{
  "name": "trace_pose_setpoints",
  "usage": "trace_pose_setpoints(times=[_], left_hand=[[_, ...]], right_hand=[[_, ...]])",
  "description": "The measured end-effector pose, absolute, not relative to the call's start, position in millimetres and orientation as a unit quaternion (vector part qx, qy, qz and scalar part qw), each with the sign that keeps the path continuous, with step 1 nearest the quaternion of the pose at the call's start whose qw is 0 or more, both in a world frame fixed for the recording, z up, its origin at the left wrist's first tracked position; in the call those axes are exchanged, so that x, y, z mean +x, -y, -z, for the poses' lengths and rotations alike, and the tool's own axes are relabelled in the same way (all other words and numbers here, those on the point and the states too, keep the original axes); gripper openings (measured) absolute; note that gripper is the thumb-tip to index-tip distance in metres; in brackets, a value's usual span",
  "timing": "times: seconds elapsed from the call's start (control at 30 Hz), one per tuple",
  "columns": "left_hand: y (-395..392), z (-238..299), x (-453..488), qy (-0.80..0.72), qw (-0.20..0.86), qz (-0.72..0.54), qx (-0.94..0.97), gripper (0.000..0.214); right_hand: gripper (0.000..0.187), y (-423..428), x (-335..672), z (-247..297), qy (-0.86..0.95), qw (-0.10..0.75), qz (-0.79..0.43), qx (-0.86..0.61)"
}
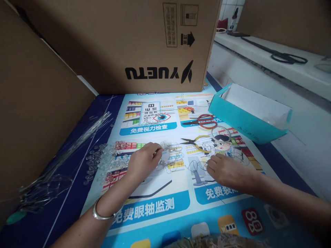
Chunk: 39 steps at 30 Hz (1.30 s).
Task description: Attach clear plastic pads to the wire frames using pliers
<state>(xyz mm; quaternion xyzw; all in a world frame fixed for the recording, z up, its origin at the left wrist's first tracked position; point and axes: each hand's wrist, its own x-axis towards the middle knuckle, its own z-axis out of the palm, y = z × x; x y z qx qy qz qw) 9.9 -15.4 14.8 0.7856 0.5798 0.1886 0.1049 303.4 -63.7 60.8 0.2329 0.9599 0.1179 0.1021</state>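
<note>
My left hand, with a silver bangle on its wrist, is closed at the left edge of a flower-like shape of bent clear wire and beads. Its fingertips pinch that wire flower. To the right, my right hand is curled shut around thin dark wire, which loops out toward the flower. Its palm side is hidden. Just beyond the hands lie yellow-handled pliers, red-handled scissors and a pale ring-shaped coil. Loose clear beads are heaped left of my left hand.
A bundle of thin metal wires lies at the left. Large cardboard boxes wall off the back and left. An open teal box stands at right, beside a white ledge bearing black scissors. A printed poster covers the table.
</note>
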Motion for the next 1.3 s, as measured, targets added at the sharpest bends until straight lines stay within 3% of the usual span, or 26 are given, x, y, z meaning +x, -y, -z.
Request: trace_pose_setpoints(times=[0.5,0.9,1.3], left_hand=[[16.3,-19.7,12.4,-0.589,0.093,-0.166,0.785,0.017],[19.8,-27.9,10.5,-0.601,0.076,-0.115,0.787,0.019],[14.0,-24.9,8.9,-0.595,0.104,-0.166,0.779,0.017]], right_hand=[[0.017,69.5,312.5,-57.8,-0.952,0.018,-0.085,0.294],[0.007,30.5,272.0,-70.3,-0.837,-0.146,0.257,0.460],[0.006,7.5,241.2,-46.1,-0.769,-0.222,0.384,0.460]])
